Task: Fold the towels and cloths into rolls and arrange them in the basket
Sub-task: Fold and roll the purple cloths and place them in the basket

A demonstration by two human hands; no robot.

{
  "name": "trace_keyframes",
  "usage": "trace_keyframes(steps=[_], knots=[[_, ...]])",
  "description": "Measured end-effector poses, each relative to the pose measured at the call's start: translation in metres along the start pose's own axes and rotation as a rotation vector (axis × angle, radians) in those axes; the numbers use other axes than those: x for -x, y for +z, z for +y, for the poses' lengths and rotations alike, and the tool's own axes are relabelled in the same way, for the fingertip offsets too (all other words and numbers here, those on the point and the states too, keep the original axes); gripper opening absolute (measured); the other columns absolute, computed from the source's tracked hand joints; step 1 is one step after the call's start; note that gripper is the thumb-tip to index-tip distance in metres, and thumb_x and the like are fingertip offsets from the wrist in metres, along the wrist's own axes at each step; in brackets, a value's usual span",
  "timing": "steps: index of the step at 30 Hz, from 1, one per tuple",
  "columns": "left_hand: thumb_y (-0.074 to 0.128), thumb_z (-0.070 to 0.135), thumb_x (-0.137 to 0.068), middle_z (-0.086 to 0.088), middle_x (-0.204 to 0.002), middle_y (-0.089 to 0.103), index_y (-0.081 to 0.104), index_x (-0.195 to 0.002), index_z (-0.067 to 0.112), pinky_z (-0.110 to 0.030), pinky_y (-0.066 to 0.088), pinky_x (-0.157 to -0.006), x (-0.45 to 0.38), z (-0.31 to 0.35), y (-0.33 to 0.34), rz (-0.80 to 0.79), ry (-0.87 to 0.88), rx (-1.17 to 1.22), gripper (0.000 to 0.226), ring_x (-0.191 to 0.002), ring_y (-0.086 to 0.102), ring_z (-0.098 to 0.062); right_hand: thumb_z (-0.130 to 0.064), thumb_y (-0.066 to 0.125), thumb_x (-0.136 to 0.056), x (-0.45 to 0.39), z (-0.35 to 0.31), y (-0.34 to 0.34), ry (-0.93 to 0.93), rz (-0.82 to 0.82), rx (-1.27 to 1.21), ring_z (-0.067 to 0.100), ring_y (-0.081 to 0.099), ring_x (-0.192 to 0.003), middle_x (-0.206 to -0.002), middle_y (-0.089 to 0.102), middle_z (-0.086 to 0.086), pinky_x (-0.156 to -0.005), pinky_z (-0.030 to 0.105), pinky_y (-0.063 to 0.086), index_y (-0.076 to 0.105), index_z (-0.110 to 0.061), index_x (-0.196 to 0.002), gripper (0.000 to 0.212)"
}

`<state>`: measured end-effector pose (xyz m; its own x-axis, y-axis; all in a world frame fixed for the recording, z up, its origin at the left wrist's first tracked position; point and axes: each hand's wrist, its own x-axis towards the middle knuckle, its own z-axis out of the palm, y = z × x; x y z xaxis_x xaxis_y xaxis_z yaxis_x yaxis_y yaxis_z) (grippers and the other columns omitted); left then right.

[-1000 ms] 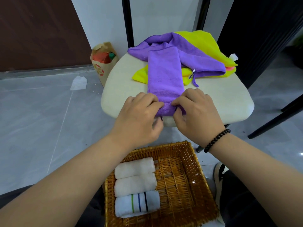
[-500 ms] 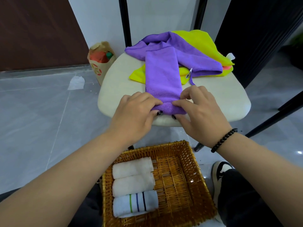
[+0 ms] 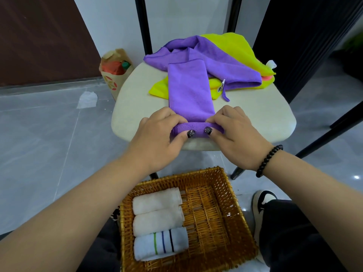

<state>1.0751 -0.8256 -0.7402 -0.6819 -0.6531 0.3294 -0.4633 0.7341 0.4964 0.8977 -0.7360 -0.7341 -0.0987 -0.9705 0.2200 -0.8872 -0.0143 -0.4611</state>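
Basket: two white rolls, one striped roll.

You have three rolled towels in one basket, two purple cloths, one yellow cloth.

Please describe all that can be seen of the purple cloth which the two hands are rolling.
The folded purple microfibre cloth is a long narrow strip with a fine woven texture. It lies flat on the cream padded chair seat, running away from the person. Its near end is rolled into a small tight tube at the seat's front edge. The left hand and right hand grip that tube, thumbs in front. Its far end overlaps another crumpled purple cloth.
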Motion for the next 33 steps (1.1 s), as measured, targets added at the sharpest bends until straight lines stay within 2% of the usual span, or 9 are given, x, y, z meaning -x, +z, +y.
trace_keyframes(steps=[5,9,11,15,20,22,25,28,33], knots=[[0.049,0.044,-0.083,0.015,-0.082,0.049,0.064,-0.094,0.022,-0.04,0.043,-0.083,-0.005,0.007,0.0,-0.008,-0.149,0.071,0.028,-0.083,0.046,-0.013,-0.034,0.044,-0.097,-0.007,-0.005,0.001,0.146,-0.034,-0.009,0.022,0.039,-0.099,-0.091,0.045,-0.001,-0.093,0.04,0.034,0.061,-0.015,-0.098,0.026],[0.06,0.034,-0.09,0.016,-0.073,0.051,0.062,-0.09,0.024,-0.042,0.044,-0.085,-0.008,0.01,0.0,0.012,-0.265,0.083,0.011,-0.08,0.046,-0.018,-0.034,0.055,-0.092,-0.014,-0.007,0.006,0.212,0.086,-0.108,0.024,0.045,-0.098,-0.08,0.048,-0.009,-0.089,0.044,0.04,0.058,-0.019,-0.097,0.016],[0.065,0.032,-0.087,0.014,-0.07,0.054,0.062,-0.087,0.024,-0.042,0.046,-0.084,-0.009,0.01,0.001,0.048,-0.317,0.108,0.008,-0.074,0.047,-0.018,-0.031,0.06,-0.09,-0.015,-0.01,0.008,0.143,0.171,-0.094,0.024,0.048,-0.09,-0.076,0.045,-0.01,-0.082,0.046,0.043,0.057,-0.02,-0.093,0.012],[0.068,0.035,-0.083,0.013,-0.074,0.061,0.062,-0.082,0.026,-0.041,0.048,-0.082,-0.008,0.011,0.0,0.092,-0.299,0.104,0.011,-0.079,0.056,-0.02,-0.01,0.059,-0.082,-0.008,-0.012,0.013,-0.148,0.322,0.151,0.033,0.054,-0.079,-0.085,0.058,0.007,-0.065,0.047,0.046,0.066,-0.01,-0.085,0.007],[0.07,0.029,-0.081,0.004,-0.079,0.059,0.067,-0.074,0.024,-0.008,0.036,-0.065,-0.014,0.002,-0.004,0.122,-0.311,0.12,0.01,-0.07,0.053,-0.005,-0.017,0.051,-0.084,-0.004,-0.008,0.008,-0.239,0.263,0.189,0.033,0.057,-0.079,-0.089,0.063,0.008,-0.064,0.048,0.048,0.07,-0.009,-0.094,0.022],[0.068,0.024,-0.084,0.007,-0.078,0.059,0.067,-0.074,0.021,-0.007,0.034,-0.063,-0.019,-0.004,-0.007,0.165,-0.321,0.131,0.01,-0.067,0.051,-0.004,-0.025,0.047,-0.084,-0.004,-0.007,0.005,-0.233,0.212,0.159,0.032,0.057,-0.08,-0.09,0.062,0.008,-0.066,0.049,0.049,0.07,-0.009,-0.101,0.032],[0.063,0.016,-0.086,0.003,-0.09,0.063,0.069,-0.088,0.014,-0.017,0.039,-0.077,-0.026,-0.011,-0.015,0.18,-0.156,0.059,0.007,-0.083,0.057,-0.01,-0.025,0.05,-0.084,-0.003,-0.005,0.004,-0.252,0.17,0.138,0.031,0.056,-0.077,-0.088,0.06,0.008,-0.065,0.047,0.05,0.071,-0.009,-0.102,0.031],[0.058,0.02,-0.086,-0.002,-0.114,0.067,0.071,-0.106,0.014,-0.024,0.039,-0.098,-0.039,-0.016,-0.019,0.103,0.071,-0.01,0.024,-0.112,0.058,-0.018,-0.019,0.061,-0.079,-0.004,-0.003,0.004,-0.265,0.16,0.127,0.032,0.057,-0.076,-0.086,0.059,0.009,-0.064,0.046,0.051,0.073,-0.008,-0.097,0.024],[0.037,0.034,-0.094,-0.001,-0.151,0.039,0.05,-0.139,0.021,-0.027,0.016,-0.115,-0.069,-0.019,0.0,-0.33,0.316,-0.178,0.048,-0.144,0.025,-0.014,-0.022,0.069,-0.07,-0.001,-0.006,0.012,-0.309,0.061,0.171,0.031,0.058,-0.077,-0.083,0.062,0.006,-0.064,0.043,0.051,0.074,-0.01,-0.087,0.022]])
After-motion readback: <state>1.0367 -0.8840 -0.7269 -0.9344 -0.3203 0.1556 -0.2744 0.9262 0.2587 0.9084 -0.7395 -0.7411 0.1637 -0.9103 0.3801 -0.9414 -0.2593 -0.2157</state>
